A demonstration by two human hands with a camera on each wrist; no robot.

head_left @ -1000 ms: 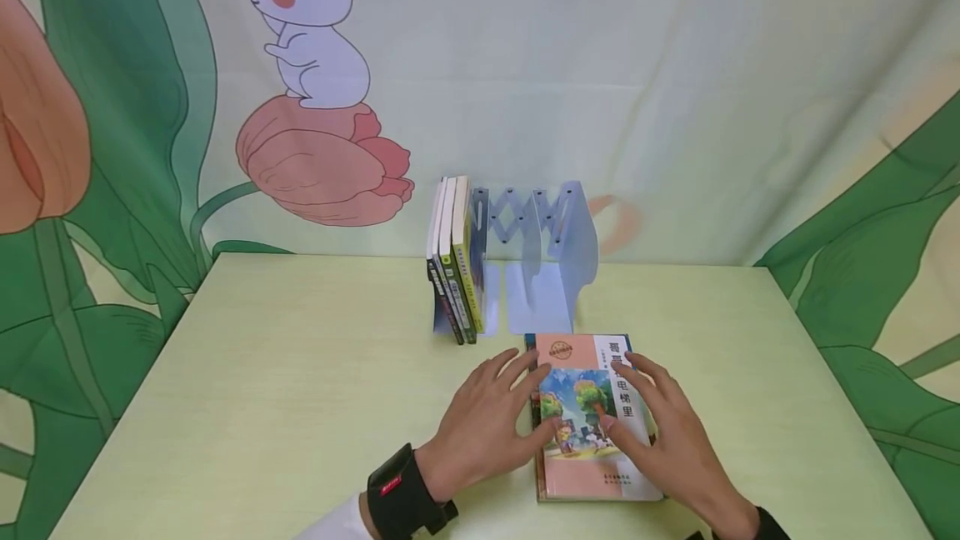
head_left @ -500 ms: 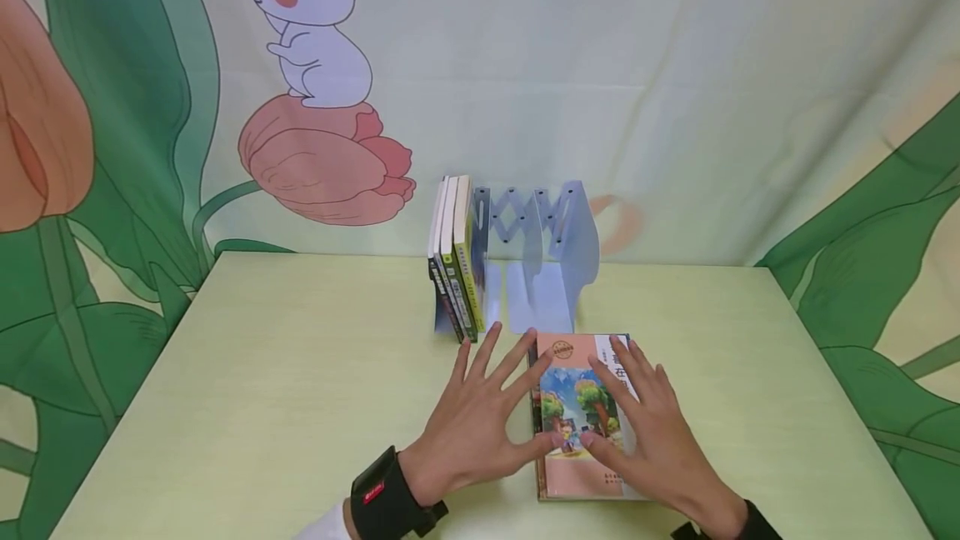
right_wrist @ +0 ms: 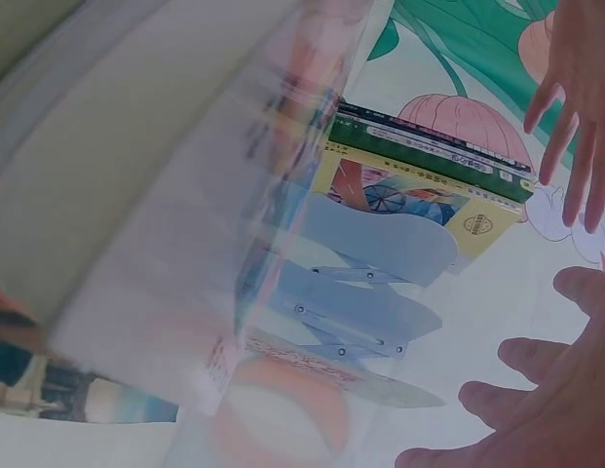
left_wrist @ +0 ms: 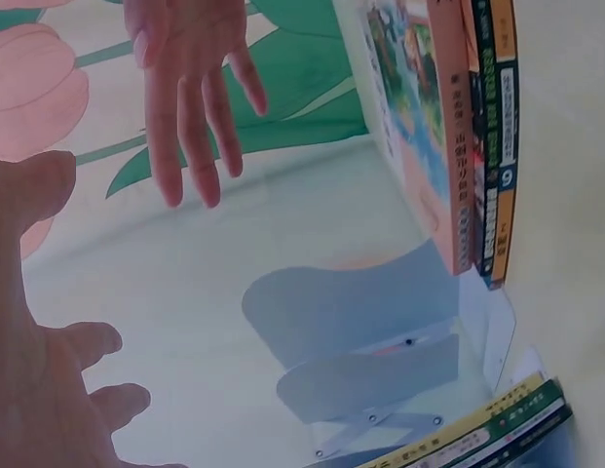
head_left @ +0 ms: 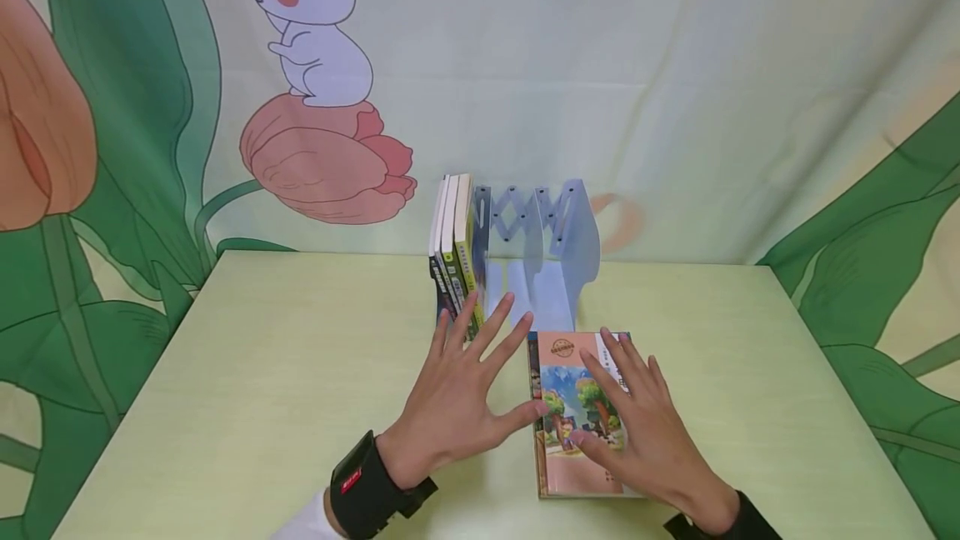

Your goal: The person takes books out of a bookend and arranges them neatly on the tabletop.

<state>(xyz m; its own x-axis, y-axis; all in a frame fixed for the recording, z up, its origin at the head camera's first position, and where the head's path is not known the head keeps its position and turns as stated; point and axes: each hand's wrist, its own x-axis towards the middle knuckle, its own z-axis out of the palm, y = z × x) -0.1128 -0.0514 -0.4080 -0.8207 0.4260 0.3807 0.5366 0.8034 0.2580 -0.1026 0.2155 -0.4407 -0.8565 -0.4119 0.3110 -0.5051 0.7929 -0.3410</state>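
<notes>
A small stack of books [head_left: 562, 473] lies flat on the table, the top one with a pink cover and a picture of trees. My right hand [head_left: 645, 432] hovers over its right side, fingers spread, holding nothing. To the left of the stack my left hand [head_left: 457, 398] is spread wide and raised, its thumb tip over the stack's left edge. In the left wrist view the spines of the stacked books [left_wrist: 458, 146] show. Behind the hands stands a pale blue expandable bookend [head_left: 577, 248], with several upright books [head_left: 457, 248] in its left section.
The light yellow table [head_left: 300, 340] reaches back to a printed curtain [head_left: 675, 107] with a rabbit and tulips. In the right wrist view the stacked books' near edge [right_wrist: 136, 244] looms large and blurred.
My left hand has moved left and up, off the stack, with its fingers spreading wider. My right hand has shifted slightly left over the cover, its fingers straighter. The books have stayed put.
</notes>
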